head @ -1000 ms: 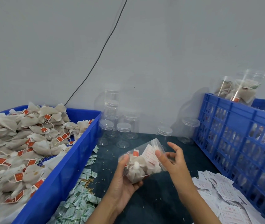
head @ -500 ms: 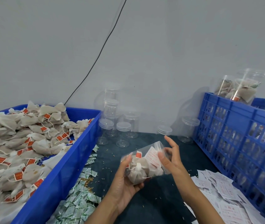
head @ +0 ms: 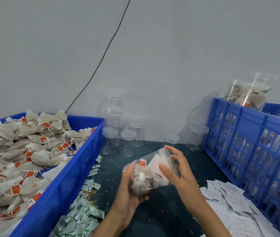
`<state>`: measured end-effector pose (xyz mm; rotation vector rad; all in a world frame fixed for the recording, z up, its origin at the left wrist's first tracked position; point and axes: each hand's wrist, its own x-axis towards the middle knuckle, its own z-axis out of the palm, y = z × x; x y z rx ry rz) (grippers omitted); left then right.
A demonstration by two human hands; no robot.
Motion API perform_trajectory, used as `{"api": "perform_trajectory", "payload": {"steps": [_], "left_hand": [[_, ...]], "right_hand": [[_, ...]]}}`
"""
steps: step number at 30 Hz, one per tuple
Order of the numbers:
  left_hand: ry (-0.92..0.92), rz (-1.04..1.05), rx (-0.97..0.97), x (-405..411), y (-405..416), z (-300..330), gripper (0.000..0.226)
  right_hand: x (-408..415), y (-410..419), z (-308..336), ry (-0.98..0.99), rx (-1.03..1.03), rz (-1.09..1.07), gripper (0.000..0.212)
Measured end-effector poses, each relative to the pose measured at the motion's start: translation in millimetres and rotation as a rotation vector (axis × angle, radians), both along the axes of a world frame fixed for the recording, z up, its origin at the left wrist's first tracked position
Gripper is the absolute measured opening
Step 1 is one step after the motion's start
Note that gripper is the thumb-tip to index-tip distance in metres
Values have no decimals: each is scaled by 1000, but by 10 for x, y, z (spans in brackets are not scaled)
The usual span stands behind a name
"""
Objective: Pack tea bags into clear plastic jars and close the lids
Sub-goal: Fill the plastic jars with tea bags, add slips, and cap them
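Held tilted above the dark surface [head: 153,219], mouth toward the upper right: a clear, thin-walled plastic jar [head: 150,171], round in section, stuffed with soft, crumpled beige tea bags [head: 142,181] bearing small red tags, plus a white printed slip pressed against the inner wall. Cupped from below in the left hand [head: 129,190], palm up, thumb laid along the near side and fingers wrapped round the base. Gripped at the lidded mouth by the right hand [head: 178,170], thumb on the near rim, fingers arched over the far edge, wrist bent inward. Just behind, a cluster of empty clear jars [head: 127,142], some stacked, with ribbed screw lids. On the left, a smooth blue bin [head: 64,182] heaped with more bags; beside it, glossy green-and-white sachets [head: 83,212] and scattered grains. On the right, a latticed blue crate [head: 248,151] topped by filled jars [head: 248,93], with loose white paper slips [head: 235,206] at its foot.
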<state>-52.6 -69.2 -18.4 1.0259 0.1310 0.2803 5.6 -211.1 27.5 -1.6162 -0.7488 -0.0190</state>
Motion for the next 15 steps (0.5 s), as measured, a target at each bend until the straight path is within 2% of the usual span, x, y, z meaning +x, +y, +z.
{"api": "perform_trajectory", "payload": {"steps": [4, 7, 15], "left_hand": [[-40, -167, -19, 34, -38, -11, 54], [-49, -133, -30, 56, -79, 1, 54], [-87, 15, 24, 48, -100, 47, 61]], "right_hand": [[-11, -15, 47, -40, 76, -50, 63], [17, 2, 27, -10, 144, -71, 51], [19, 68, 48, 47, 177, -69, 48]]}}
